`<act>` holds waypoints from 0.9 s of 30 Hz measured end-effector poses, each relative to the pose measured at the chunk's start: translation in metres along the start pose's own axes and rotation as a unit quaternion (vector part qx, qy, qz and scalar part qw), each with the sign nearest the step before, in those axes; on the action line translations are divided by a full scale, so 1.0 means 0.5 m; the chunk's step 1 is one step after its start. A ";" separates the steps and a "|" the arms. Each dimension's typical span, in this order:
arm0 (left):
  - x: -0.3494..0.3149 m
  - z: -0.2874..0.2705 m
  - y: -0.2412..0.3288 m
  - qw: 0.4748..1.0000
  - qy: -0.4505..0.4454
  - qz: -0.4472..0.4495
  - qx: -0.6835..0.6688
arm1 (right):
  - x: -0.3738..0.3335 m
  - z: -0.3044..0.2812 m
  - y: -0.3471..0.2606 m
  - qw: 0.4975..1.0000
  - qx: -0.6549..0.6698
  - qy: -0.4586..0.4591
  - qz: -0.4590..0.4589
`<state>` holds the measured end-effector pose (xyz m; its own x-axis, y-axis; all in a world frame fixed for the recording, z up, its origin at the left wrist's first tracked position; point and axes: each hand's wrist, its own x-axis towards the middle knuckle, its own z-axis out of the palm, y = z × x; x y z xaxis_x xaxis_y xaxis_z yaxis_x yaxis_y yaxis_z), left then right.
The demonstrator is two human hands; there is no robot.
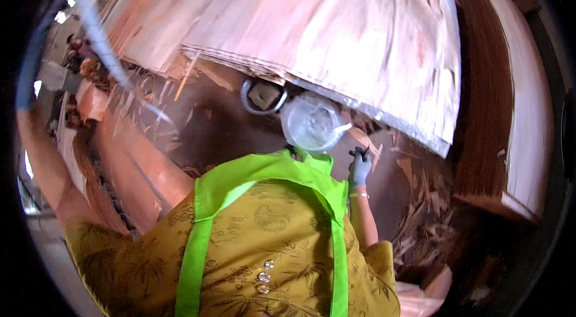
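My left arm reaches far up the left side, a blue glove or sleeve [29, 71] covering its forearm. Motion smears the left hand near the dark rim, so its fingers cannot be read. Close to it runs a long, blurred bluish-white strip [105, 47]; whether I hold it is unclear. My right hand [360, 168], in a grey glove with dark fingertips, is low at the right of a translucent bucket [313, 123]. Its fingers are curled together, and what they hold, if anything, does not show. A pale wood sliver [377, 158] lies beside that hand.
A broad stack of pale veneer sheets [312, 23] spreads ahead, its near edge overhanging the bucket and a round container [264, 96]. Another tall veneer stack [489, 89] stands at right. Reddish sheets [129, 149] lie at left. Wood scraps [429, 209] litter the floor.
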<state>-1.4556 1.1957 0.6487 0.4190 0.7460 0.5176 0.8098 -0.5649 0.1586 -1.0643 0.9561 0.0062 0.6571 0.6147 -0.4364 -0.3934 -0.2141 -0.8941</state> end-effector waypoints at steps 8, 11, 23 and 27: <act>-0.062 0.299 0.307 0.875 -0.360 0.318 -0.057 | -0.165 0.227 -0.494 0.916 0.012 -0.311 -0.255; -0.087 0.347 0.319 0.873 -0.361 0.321 -0.071 | -0.238 0.272 -0.583 0.882 0.048 -0.431 -0.186; -0.132 0.423 0.186 0.860 -0.270 0.059 -0.428 | -0.264 0.266 -0.510 0.917 0.084 -0.383 -0.071; -0.151 0.455 0.134 0.903 -0.231 0.137 -0.336 | -0.265 0.272 -0.476 0.923 0.048 -0.359 -0.132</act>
<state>-1.3396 1.1818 0.4288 0.8181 0.5254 0.2337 0.2821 -0.7209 0.6330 -1.1450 1.0288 0.2906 0.1558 0.9878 0.0052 -0.3590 0.0615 -0.9313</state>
